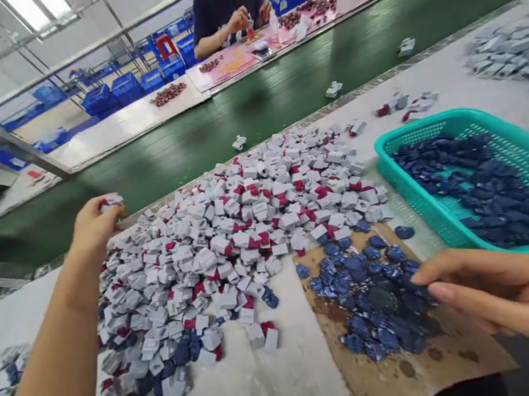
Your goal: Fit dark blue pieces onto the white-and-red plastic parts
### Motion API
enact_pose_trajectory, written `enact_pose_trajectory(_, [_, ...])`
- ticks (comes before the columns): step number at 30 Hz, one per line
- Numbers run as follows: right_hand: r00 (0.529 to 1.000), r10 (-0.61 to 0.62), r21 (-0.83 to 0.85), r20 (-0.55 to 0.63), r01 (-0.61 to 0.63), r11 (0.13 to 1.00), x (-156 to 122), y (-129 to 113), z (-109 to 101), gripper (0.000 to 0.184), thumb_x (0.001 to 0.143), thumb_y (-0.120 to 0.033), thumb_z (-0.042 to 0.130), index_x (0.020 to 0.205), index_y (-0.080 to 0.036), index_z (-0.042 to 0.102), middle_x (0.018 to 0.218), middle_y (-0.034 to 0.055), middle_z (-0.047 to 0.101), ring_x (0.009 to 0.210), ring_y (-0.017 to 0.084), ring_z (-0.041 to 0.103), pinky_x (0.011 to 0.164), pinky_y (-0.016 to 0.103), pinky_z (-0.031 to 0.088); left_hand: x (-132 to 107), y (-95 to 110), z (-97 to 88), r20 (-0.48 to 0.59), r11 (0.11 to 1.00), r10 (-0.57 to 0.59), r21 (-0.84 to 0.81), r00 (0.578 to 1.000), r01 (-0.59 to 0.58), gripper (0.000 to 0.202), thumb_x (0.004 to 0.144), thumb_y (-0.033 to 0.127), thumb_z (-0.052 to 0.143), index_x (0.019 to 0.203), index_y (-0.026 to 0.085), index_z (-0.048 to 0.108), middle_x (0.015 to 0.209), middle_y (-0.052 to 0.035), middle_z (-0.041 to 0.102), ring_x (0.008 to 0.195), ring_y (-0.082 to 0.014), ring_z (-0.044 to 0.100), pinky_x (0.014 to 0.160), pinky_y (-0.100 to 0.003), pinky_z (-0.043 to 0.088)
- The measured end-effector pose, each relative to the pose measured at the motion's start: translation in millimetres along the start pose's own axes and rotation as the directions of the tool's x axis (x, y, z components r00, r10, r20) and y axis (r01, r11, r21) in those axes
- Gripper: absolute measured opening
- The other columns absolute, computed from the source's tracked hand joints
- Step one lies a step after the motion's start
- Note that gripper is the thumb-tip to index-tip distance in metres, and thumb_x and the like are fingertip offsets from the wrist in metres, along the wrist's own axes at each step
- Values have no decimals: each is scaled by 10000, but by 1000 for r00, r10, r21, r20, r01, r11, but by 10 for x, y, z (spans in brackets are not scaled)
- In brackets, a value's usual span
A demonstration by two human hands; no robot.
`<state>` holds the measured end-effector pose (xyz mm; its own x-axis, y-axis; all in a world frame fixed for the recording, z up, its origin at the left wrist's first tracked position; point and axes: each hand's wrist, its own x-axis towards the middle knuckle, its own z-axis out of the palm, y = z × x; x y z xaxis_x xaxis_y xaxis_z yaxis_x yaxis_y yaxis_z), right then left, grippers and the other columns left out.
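My left hand [96, 225] is raised over the far left end of the heap, beside the green belt. Its thumb and fingers pinch a small grey and dark red plastic piece [112, 202]. Under and right of it spreads a large heap of similar grey and red pieces [247, 218], with some dark blue ones mixed in. My right hand [494, 295] reaches in from the right. Its thumb and forefinger close at the edge of a wet-looking pile of small dark blue pieces [360, 283], seemingly on one of them. That pile lies on stained brown cardboard [383, 391].
A green plastic basket [430, 217] of dark blue pieces stands at the right. Behind the heap runs a green conveyor belt [290, 106] carrying a few grey pieces. Across it a person [228, 15] works at a pink-topped table. More grey pieces [517, 54] lie far right.
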<state>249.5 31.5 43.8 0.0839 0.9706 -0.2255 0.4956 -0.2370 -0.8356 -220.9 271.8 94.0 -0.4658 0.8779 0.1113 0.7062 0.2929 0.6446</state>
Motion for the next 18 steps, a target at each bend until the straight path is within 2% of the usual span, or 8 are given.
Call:
enact_pose_trajectory(2, [982,140,193,126,-163,968,-58,-123,71,481,723,-661,663,954,-238,661,533,-29,530,441,118,470,419,232,433,-349,13,-142,11,988,-40,-148,999,42,371,807,177,501,1141,43,589,744,33,624,661,-41,556,763,-356,530])
enact_pose_trajectory(4, [964,139,241,228,-194,951,-70,-163,89,513,727,-632,681,1035,-224,636,584,-10,589,460,127,509,442,237,465,-802,13,-292,16,938,-55,-342,998,57,338,771,199,554,1076,77,633,732,27,642,688,-64,585,694,-275,521])
enact_pose_trajectory(6, [975,10,118,222,-37,992,-40,-126,77,467,782,-599,643,1039,-208,640,616,23,627,494,150,557,436,241,468,-1325,18,-399,-6,867,-48,-498,999,38,308,686,257,690,964,124,682,775,2,681,774,-134,632,616,-228,514])
enact_pose_trajectory(8, [959,-228,-85,168,244,966,15,-61,79,351,852,-524,594,995,-210,658,691,44,654,548,159,587,461,248,472,-1861,31,-422,-10,821,-32,-571,999,21,361,585,348,816,890,184,711,837,-19,712,883,-225,659,585,-259,548])
enact_pose_trajectory(10, [879,-453,-257,147,476,841,67,-12,121,220,915,-399,540,956,-215,653,802,49,660,604,147,591,531,255,480,-2351,37,-347,35,783,-45,-620,998,57,407,552,427,860,898,254,733,862,-24,726,926,-269,664,608,-311,585])
enact_pose_trajectory(12, [795,-577,-325,185,604,728,103,9,190,164,944,-296,490,972,-213,628,837,38,644,590,125,567,560,251,474,-2754,27,-191,110,735,-77,-665,991,131,390,603,454,841,941,288,741,886,-35,734,860,-244,671,590,-287,577])
enact_pose_trajectory(15, [754,-614,-351,235,655,670,129,30,269,180,954,-254,462,1055,-218,607,819,24,631,596,127,574,577,249,485,-3175,12,102,309,627,-99,-719,946,300,387,676,426,806,1016,257,731,944,-71,737,666,-158,621,461,-198,479])
enact_pose_trajectory(18, [737,-606,-347,299,675,651,149,82,260,180,970,-278,458,1044,-223,612,853,33,646,704,163,629,648,278,519,-3404,53,322,538,469,-92,-719,838,513,411,693,398,803,1049,216,709,1002,-110,727,636,-144,596,410,-173,433])
